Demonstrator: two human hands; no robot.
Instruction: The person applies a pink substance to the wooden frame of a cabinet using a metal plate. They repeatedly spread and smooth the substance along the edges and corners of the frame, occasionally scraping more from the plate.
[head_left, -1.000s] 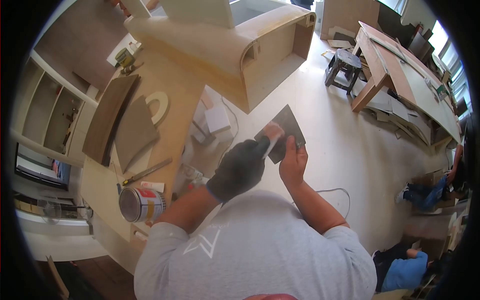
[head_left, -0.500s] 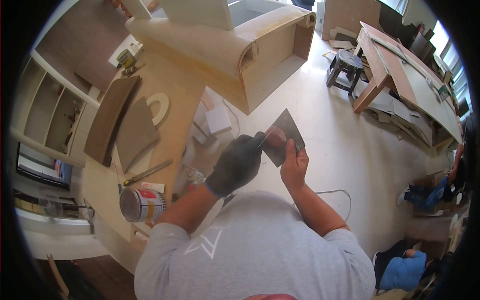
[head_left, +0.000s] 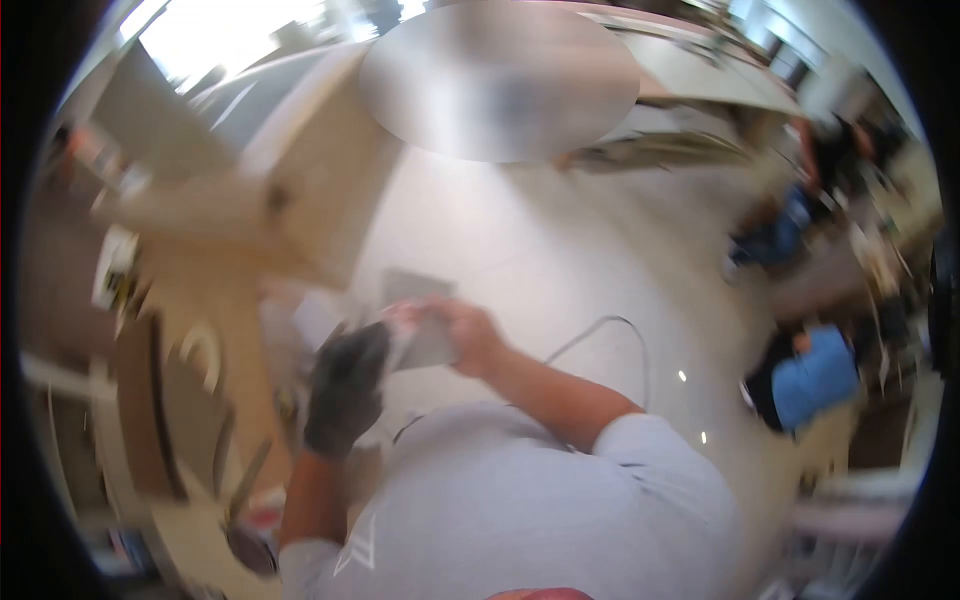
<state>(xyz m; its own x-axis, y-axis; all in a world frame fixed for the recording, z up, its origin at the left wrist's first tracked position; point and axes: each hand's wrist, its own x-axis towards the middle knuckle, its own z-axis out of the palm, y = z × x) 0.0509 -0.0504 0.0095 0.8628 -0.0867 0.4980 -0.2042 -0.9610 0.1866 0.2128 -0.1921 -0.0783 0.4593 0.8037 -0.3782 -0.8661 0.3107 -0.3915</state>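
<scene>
Motion blur softens the whole head view. My right hand [head_left: 475, 338] grips the edge of a dark, square flat plate [head_left: 430, 348], tilted in front of my chest. Pinkish paste [head_left: 404, 314] shows on the plate near its left side. My left hand [head_left: 345, 388], in a black glove, is closed and close against that side of the plate. A thin scraper, seen nearly edge-on, is in its fingers; its shape is smeared. Below my left forearm, a paint tin [head_left: 250, 548] stands on the wooden bench [head_left: 225, 275].
Curved brown board [head_left: 152, 400], a grey-brown sheet [head_left: 195, 410] and a pale ring [head_left: 207, 350] lie on the bench. A large wooden cabinet piece [head_left: 320, 170] stands ahead left. Cable [head_left: 640, 345] crosses the floor. Two people [head_left: 815, 378] are at the right; a blurred oval covers the top middle.
My view has swung right, so the bench and cabinet piece sit further left. Both hands, still holding the plate and scraper, appear lower and further left.
</scene>
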